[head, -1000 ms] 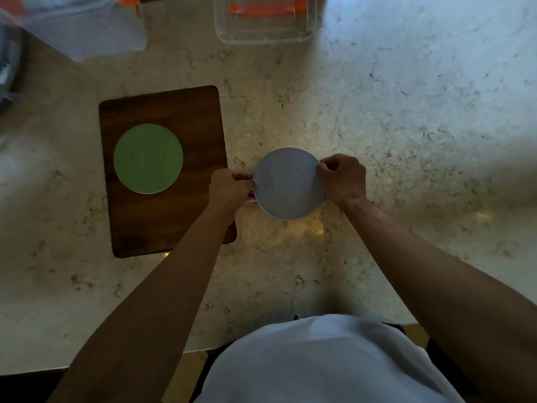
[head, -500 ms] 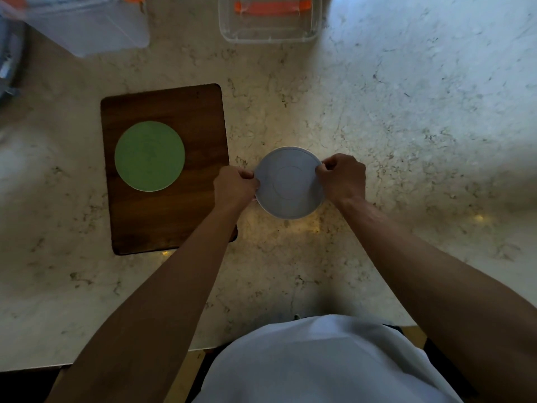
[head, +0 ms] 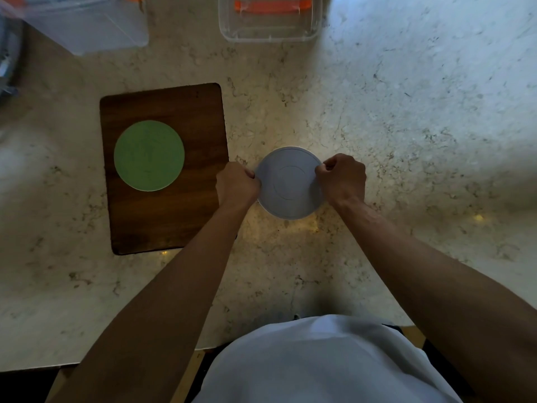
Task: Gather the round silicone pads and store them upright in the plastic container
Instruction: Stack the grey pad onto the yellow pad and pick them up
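Marble table point(head: 406, 117) | both hands, left point(head: 236, 186) and right point(head: 343, 178), fingers pinching grey pad point(head: 289, 183) edges | I'd lift level, tip upright over tub point(head: 268, 33); green pad point(head: 149, 155) next

The clear plastic container point(head: 268, 27) at the far side of the bench point(head: 406, 112) is cut by the top edge, so only its near part and an orange strip inside show. A second clear tub point(head: 87, 24) at top left is cropped and blurred. The left hand point(head: 236, 184) and right hand point(head: 343, 178) cover opposite rims of the grey pad point(head: 289, 184); whether more pads lie beneath it cannot be told.
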Motion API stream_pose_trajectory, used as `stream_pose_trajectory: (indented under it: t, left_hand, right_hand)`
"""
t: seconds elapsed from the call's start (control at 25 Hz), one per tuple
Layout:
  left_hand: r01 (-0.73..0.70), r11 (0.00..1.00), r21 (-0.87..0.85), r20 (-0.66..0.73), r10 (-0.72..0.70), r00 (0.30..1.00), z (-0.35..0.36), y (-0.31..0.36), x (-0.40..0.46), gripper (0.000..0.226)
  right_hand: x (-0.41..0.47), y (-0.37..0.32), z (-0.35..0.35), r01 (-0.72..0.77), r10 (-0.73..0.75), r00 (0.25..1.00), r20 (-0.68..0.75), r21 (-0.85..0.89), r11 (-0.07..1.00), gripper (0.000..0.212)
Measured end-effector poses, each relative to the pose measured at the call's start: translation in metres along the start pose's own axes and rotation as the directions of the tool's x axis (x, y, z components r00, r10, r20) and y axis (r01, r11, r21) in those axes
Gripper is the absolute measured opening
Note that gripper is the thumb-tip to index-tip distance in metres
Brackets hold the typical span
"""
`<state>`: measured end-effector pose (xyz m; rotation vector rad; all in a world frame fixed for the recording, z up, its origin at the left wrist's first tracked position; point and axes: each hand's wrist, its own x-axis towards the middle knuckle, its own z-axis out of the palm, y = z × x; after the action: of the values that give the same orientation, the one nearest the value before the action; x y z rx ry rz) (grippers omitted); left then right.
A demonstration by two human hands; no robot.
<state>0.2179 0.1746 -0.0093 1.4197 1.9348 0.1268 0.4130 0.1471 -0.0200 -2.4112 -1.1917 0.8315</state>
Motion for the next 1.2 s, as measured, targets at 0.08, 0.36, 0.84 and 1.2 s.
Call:
stream_pose_trajectory:
  t: [0.08, 0.36, 0.84, 1.2]
  left_hand:
    - [0.007, 1.0, -0.009, 0.007, -0.007, 1.0, 0.001, 0.0, 0.001, 0.015]
    - [0.048, 0.999, -0.007, -0.022, -0.048, 0.999, 0.007, 0.002, 0.002, 0.016]
    - [0.112, 0.99, -0.088, -0.029, -0.114, 0.993, 0.013, -0.001, 0.006, 0.004]
    - [0.212, 0.949, -0.233, 0.057, -0.205, 0.977, 0.006, -0.002, 0.01, 0.008]
  right_hand:
    - [-0.001, -0.001, 0.0, -0.005, 0.005, 1.0, 0.001, -0.012, 1.0, 0.019]
    - [0.0, -0.001, -0.005, -0.01, 0.01, 1.0, 0.016, -0.045, 0.999, 0.018]
    - [0.009, -0.005, -0.009, -0.162, 0.163, 0.978, 0.133, -0.02, 0.987, 0.025]
    - [0.005, -0.001, -0.012, -0.069, 0.072, 0.979, 0.191, -0.022, 0.997, 0.033]
